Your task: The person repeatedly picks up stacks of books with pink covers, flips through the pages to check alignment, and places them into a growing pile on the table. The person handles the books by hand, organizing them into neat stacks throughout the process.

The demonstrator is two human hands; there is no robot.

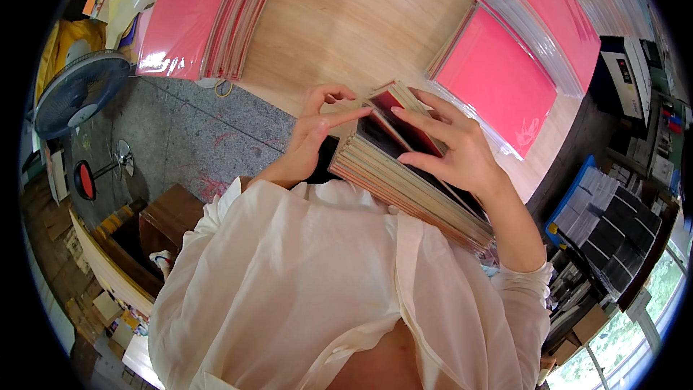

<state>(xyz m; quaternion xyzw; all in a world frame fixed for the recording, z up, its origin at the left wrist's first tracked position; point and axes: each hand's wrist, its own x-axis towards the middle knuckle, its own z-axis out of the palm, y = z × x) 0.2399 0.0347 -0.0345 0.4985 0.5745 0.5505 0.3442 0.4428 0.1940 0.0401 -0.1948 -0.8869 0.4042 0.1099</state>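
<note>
Stack of stiff-looking boards [404, 186] against shirt [310, 245] beside table [325, 29], probably heavy together and slick-faced, with left hand [310, 133] loosely spread, index at top corner, and right hand [462, 148] straddling a gap, pinch not clear; best held by both short ends.

Speckled grey floor [191, 119], pale table [332, 22], bright window [613, 343]
</note>
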